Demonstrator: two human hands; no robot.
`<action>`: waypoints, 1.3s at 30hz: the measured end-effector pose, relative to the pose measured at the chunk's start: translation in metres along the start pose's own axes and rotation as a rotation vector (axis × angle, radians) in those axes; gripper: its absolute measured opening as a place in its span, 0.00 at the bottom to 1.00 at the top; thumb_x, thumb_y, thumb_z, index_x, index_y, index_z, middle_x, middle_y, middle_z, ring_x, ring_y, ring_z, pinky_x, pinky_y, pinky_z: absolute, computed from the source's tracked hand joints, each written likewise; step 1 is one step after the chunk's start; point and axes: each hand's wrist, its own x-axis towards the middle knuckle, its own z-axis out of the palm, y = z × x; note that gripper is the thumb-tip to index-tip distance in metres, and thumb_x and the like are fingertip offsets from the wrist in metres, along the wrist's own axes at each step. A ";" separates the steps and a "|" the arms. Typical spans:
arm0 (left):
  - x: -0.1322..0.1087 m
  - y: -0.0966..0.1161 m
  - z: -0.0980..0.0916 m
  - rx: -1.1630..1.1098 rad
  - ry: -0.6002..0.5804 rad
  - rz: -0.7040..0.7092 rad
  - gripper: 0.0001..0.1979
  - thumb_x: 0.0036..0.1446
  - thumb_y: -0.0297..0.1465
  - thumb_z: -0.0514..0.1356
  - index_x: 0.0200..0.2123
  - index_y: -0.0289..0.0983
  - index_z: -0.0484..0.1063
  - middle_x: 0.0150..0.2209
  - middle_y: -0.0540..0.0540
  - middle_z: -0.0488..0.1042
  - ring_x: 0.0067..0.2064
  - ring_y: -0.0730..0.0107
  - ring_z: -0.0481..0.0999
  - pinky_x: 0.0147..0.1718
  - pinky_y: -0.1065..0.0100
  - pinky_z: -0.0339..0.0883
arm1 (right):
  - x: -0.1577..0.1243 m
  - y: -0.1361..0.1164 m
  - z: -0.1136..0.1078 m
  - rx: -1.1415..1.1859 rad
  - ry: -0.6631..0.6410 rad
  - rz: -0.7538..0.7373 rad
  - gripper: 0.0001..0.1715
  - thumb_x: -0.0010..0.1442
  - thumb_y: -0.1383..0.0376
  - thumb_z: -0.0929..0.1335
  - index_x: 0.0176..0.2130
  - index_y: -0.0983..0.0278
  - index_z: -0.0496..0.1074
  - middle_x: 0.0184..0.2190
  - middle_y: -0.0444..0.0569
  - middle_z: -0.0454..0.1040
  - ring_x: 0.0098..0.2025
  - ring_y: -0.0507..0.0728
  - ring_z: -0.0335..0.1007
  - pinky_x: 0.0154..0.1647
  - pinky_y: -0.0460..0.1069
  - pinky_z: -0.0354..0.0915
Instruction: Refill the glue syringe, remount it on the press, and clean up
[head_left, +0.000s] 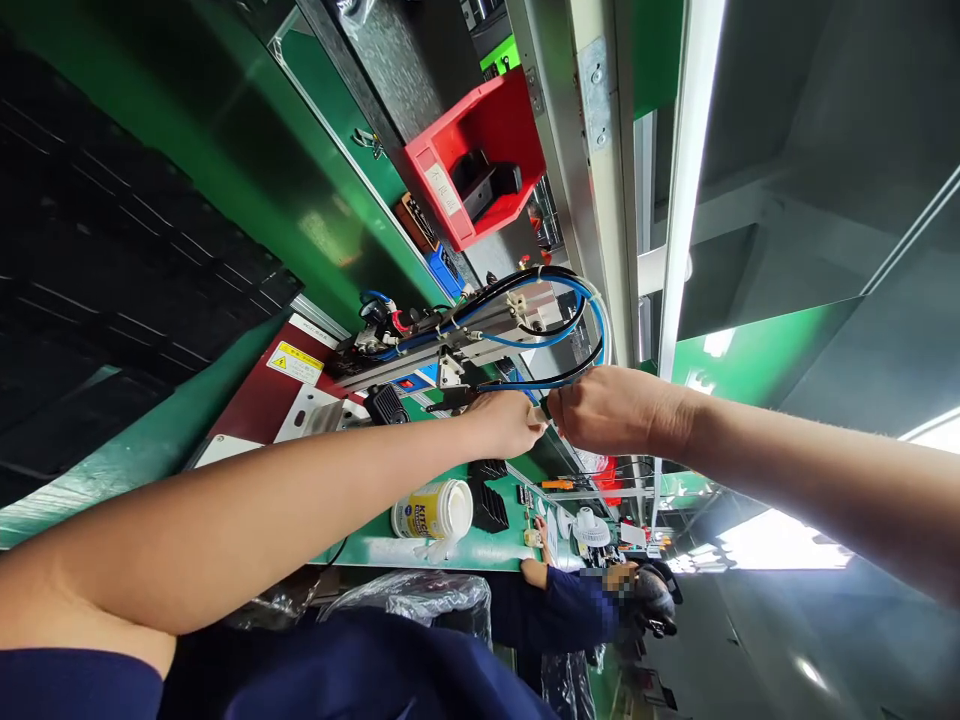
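Observation:
My left hand [510, 422] reaches in from the left and is closed, its fingers pinched together. My right hand [592, 408] comes from the right, also closed, with its fingertips meeting those of the left. Whatever lies between them is too small and hidden to make out; a pale bit and a dark bit show at the fingertips. Just behind the hands stands a pneumatic fixture [450, 372] with a metal column. Black and blue air hoses [600, 318] loop from it above my right hand.
A red bin [469, 235] holds black parts [491, 190]. Beneath my left forearm stands a yellow-and-white tub [420, 512] on the green bench, beside black trays [489, 507]. A co-worker in navy [559, 610] sits further along. Black crates [112, 230] fill the left side.

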 end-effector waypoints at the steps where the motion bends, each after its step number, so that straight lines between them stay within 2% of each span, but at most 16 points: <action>1: 0.001 0.000 0.000 -0.017 -0.010 -0.008 0.17 0.56 0.39 0.50 0.24 0.37 0.73 0.25 0.42 0.74 0.29 0.63 0.73 0.26 0.67 0.59 | 0.001 0.001 -0.001 0.009 -0.001 0.005 0.12 0.54 0.80 0.64 0.26 0.69 0.72 0.23 0.48 0.71 0.21 0.50 0.61 0.22 0.49 0.49; 8: 0.002 -0.001 0.003 -0.054 0.013 -0.021 0.14 0.54 0.36 0.52 0.29 0.37 0.76 0.27 0.40 0.76 0.30 0.61 0.74 0.25 0.66 0.58 | -0.002 -0.006 0.005 -0.025 0.103 0.085 0.14 0.56 0.79 0.61 0.26 0.68 0.70 0.20 0.47 0.67 0.20 0.51 0.57 0.22 0.50 0.46; 12: 0.000 0.000 0.009 -0.050 0.095 -0.026 0.16 0.56 0.36 0.51 0.28 0.36 0.76 0.29 0.37 0.77 0.32 0.57 0.76 0.27 0.64 0.61 | -0.002 -0.011 0.008 -0.052 0.104 0.136 0.13 0.54 0.79 0.61 0.25 0.67 0.69 0.19 0.47 0.66 0.19 0.51 0.57 0.21 0.50 0.44; 15: 0.001 -0.001 0.014 -0.033 0.138 -0.032 0.17 0.57 0.36 0.49 0.29 0.37 0.76 0.31 0.36 0.78 0.34 0.55 0.77 0.29 0.63 0.63 | -0.001 -0.010 0.009 0.002 0.074 0.117 0.12 0.53 0.79 0.62 0.25 0.67 0.69 0.20 0.47 0.68 0.21 0.51 0.58 0.22 0.50 0.45; 19: 0.002 -0.001 0.017 -0.035 0.143 -0.038 0.18 0.58 0.36 0.49 0.31 0.37 0.77 0.33 0.36 0.78 0.35 0.55 0.78 0.31 0.61 0.66 | 0.001 -0.010 0.010 0.065 0.127 0.162 0.12 0.55 0.78 0.62 0.25 0.67 0.70 0.19 0.47 0.68 0.20 0.50 0.58 0.23 0.49 0.48; 24: 0.002 -0.001 0.015 -0.065 0.148 -0.059 0.14 0.56 0.36 0.51 0.32 0.36 0.76 0.32 0.36 0.78 0.35 0.55 0.78 0.31 0.62 0.66 | 0.001 -0.017 0.011 -0.051 0.159 0.215 0.15 0.53 0.80 0.59 0.23 0.67 0.67 0.17 0.45 0.64 0.17 0.50 0.55 0.21 0.50 0.43; 28: 0.002 -0.001 0.015 -0.069 0.176 -0.063 0.13 0.55 0.36 0.52 0.32 0.37 0.75 0.32 0.37 0.78 0.36 0.53 0.78 0.32 0.61 0.67 | 0.000 -0.013 0.013 -0.117 0.196 0.189 0.15 0.55 0.79 0.59 0.24 0.66 0.66 0.15 0.44 0.62 0.17 0.51 0.54 0.21 0.50 0.42; 34: 0.002 0.000 0.018 -0.015 0.213 -0.048 0.17 0.56 0.37 0.50 0.29 0.37 0.76 0.31 0.35 0.78 0.35 0.50 0.78 0.31 0.57 0.68 | 0.000 -0.003 0.012 0.003 0.138 0.179 0.12 0.57 0.77 0.61 0.26 0.67 0.69 0.17 0.44 0.65 0.19 0.50 0.57 0.22 0.48 0.48; 39: 0.000 0.001 0.024 0.020 0.252 -0.063 0.18 0.57 0.37 0.49 0.28 0.38 0.77 0.32 0.36 0.78 0.36 0.51 0.79 0.32 0.58 0.69 | 0.005 -0.015 0.005 0.077 0.106 0.267 0.12 0.56 0.76 0.62 0.25 0.68 0.71 0.19 0.48 0.69 0.20 0.50 0.60 0.22 0.47 0.50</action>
